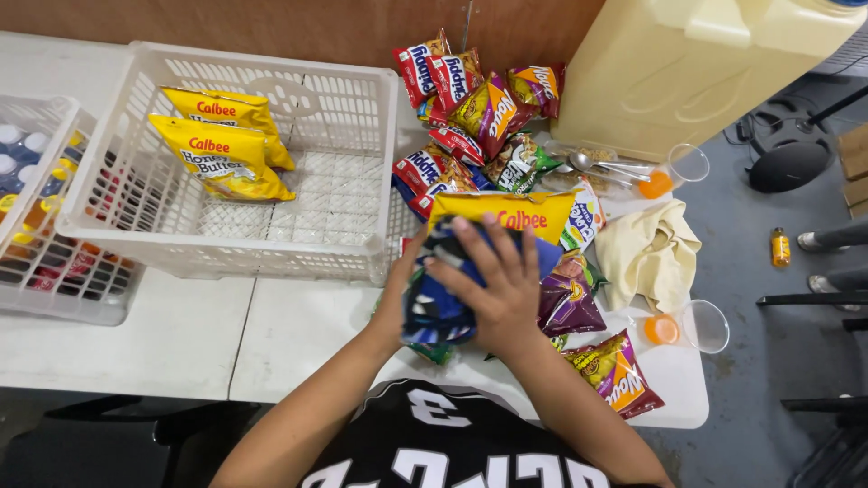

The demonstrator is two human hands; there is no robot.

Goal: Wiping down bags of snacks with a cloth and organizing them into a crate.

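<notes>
Both my hands hold a blue snack packet (pixel 434 307) over the white table (pixel 181 334), just right of a white plastic basket (pixel 357 99). My right hand (pixel 493 280) lies flat on top of the packet with fingers spread. My left hand (pixel 402 294) grips the packet's left edge, mostly hidden behind it. A yellow chip bag (pixel 511 215) lies just beyond my fingers. Two more yellow chip bags (pixel 221 149) rest inside the basket at its far left.
A heap of red, purple and green snack packets (pixel 475 113) fills the table's right part. A cream cloth (pixel 646 253), two clear cups (pixel 701 325) with orange lids and a large cream jerrycan (pixel 696 63) are at right. A second basket (pixel 41 226) with bottles stands at left.
</notes>
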